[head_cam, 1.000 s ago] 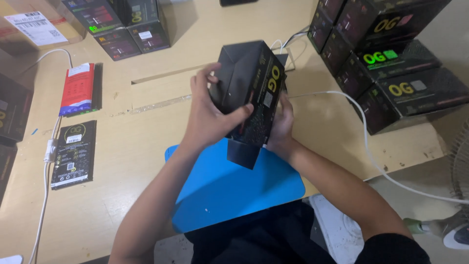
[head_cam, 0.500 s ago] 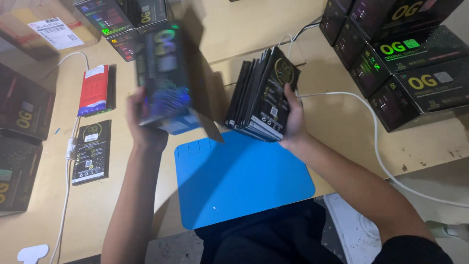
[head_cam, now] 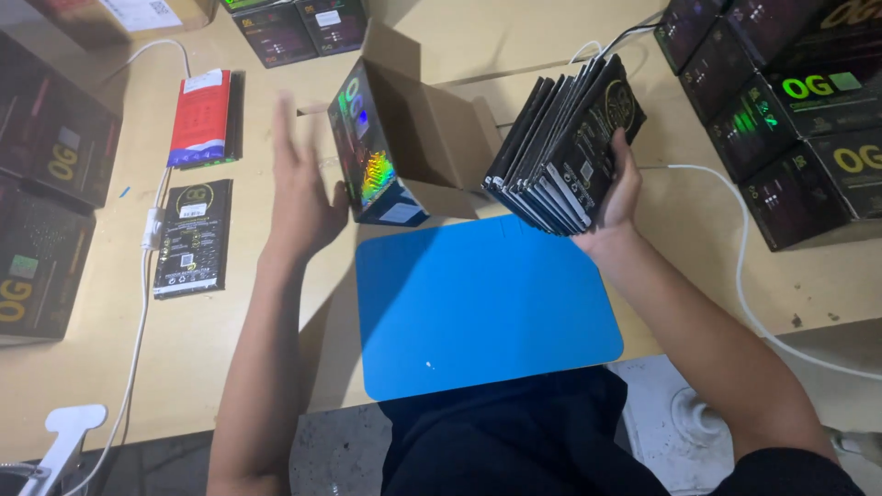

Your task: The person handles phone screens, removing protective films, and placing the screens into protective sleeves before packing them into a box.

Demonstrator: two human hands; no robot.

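Head view, looking down over a tan worktable [head_cam: 514,37]; the right hand [head_cam: 617,195] is wrapped around a fanned stack of flat black packets [head_cam: 568,147], fingers closed on the lower edge, the stack tilted and held just above the table at the far right corner of a blue mat [head_cam: 482,308]; the left hand [head_cam: 301,197] is spread open, palm toward an empty cardboard carton [head_cam: 400,142] with dark printed sides and a shiny holographic patch; the carton sits tilted with its flaps open, its lower corner near the far edge of the mat, and whether the left hand touches it I cannot tell, since the hand is blurred and seems just beside it; carton and stack are close together, with a small gap between them.

Left of the left hand lies a single black packet [head_cam: 191,237] flat on the table, and beyond it a red and white packet [head_cam: 200,118]; a white cable [head_cam: 138,303] runs along the left side past both; dark printed boxes [head_cam: 799,119] are stacked at the right, with another white cable [head_cam: 749,276] curving below them; more dark boxes [head_cam: 41,211] stand at the left edge.
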